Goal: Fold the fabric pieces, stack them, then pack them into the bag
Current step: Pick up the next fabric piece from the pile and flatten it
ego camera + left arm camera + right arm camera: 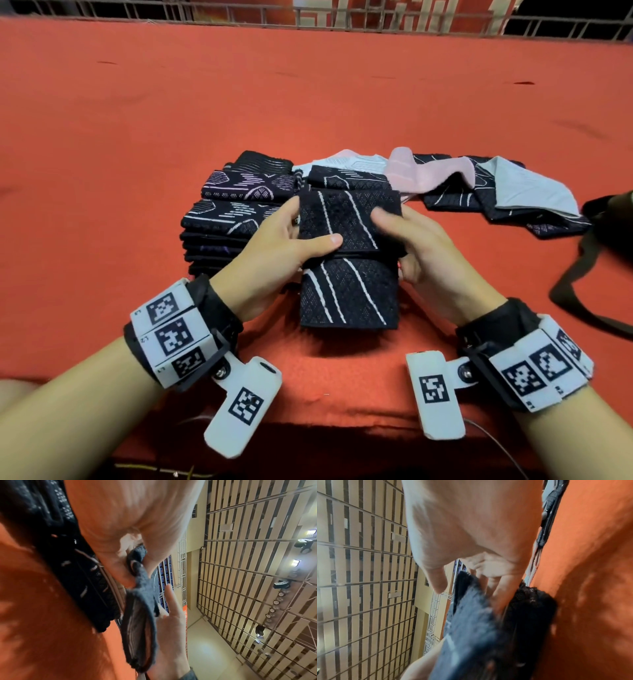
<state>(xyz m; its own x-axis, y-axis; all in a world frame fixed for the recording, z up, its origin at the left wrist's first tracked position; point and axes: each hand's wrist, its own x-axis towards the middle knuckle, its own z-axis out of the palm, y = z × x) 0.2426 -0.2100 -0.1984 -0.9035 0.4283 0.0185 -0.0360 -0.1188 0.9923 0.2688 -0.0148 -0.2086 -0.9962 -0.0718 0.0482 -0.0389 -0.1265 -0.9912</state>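
I hold a black fabric piece with white lines (346, 222) between both hands, lifted just above another folded black piece (347, 294) on the red table. My left hand (291, 236) grips its left edge, thumb on top and fingers beneath; the left wrist view shows the same pinch on the fabric edge (137, 563). My right hand (407, 240) grips the right edge, thumb over the top, fingers under the fabric (471, 615). A stack of folded dark patterned pieces (233, 219) stands to the left. Unfolded black, pink and grey pieces (472, 185) lie at the right.
A dark bag with long straps (603, 240) lies at the right edge of the red table (171, 120). A metal railing (342, 17) runs along the far side. Bare red cloth lies to the left and beyond the stack.
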